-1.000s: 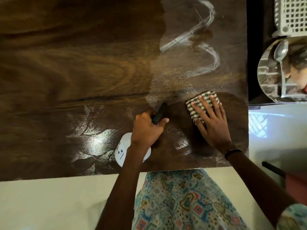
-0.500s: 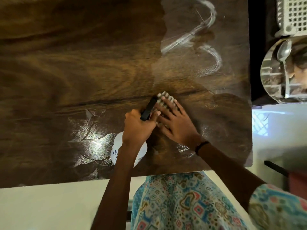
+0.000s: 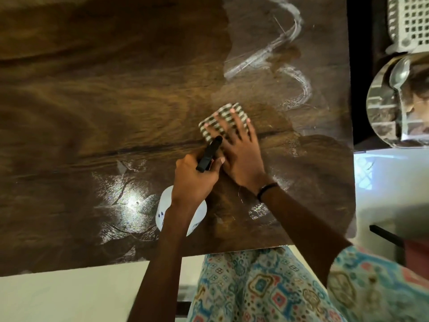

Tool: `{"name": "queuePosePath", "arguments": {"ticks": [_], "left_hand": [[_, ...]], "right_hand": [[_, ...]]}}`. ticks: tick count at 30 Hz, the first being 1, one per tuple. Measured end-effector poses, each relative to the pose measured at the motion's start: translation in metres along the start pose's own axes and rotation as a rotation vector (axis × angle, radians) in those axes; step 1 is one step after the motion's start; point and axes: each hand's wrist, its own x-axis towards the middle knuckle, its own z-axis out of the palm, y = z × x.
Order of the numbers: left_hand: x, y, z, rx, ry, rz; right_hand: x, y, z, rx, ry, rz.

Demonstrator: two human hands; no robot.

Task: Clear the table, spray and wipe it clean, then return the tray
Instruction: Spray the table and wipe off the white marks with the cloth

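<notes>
A dark wooden table (image 3: 92,89) fills the view, with white wet streaks (image 3: 287,56) at its far right. My right hand (image 3: 239,149) lies flat with straight fingers on a folded green-and-white checked cloth (image 3: 220,117), pressing it on the table's middle. My left hand (image 3: 192,180) grips the black trigger head (image 3: 209,152) of a white spray bottle (image 3: 167,210) that stands near the front edge, right beside the right hand. The round shiny metal tray (image 3: 380,108) lies off the table at the right edge with a spoon (image 3: 399,73) on it.
A white perforated plastic basket (image 3: 408,19) stands at the top right behind the tray. Wet glare patches (image 3: 130,201) shine on the table's near left. The table's right edge (image 3: 350,112) borders a dark gap and a white floor. My patterned clothing is below the front edge.
My right hand slid the cloth left from the table's right side to beside the spray bottle, then pushed it a little forward. The left hand kept holding the bottle.
</notes>
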Motion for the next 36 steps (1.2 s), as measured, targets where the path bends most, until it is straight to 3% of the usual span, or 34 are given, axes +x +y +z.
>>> {"name": "queuePosePath", "arguments": {"ticks": [6, 12, 15, 27, 33, 36], "left_hand": [[0.003, 0.003, 0.019, 0.062, -0.087, 0.082], [-0.009, 0.037, 0.060, 0.116, -0.203, 0.149], [-0.012, 0.053, 0.089, 0.146, -0.254, 0.162], [-0.012, 0.092, 0.137, 0.233, -0.216, 0.130], [0.002, 0.090, 0.131, 0.145, -0.150, 0.027], [0.008, 0.089, 0.125, 0.121, -0.168, -0.006]], "right_hand": [[-0.099, 0.034, 0.002, -0.092, -0.107, -0.135], [-0.156, 0.107, -0.032, -0.011, 0.015, 0.317], [-0.155, 0.126, -0.039, 0.033, 0.065, 0.443], [-0.146, 0.142, -0.037, 0.077, 0.113, 0.466], [-0.088, 0.146, -0.040, 0.073, 0.189, 0.673], [-0.043, 0.140, -0.041, 0.046, 0.215, 0.648]]}}
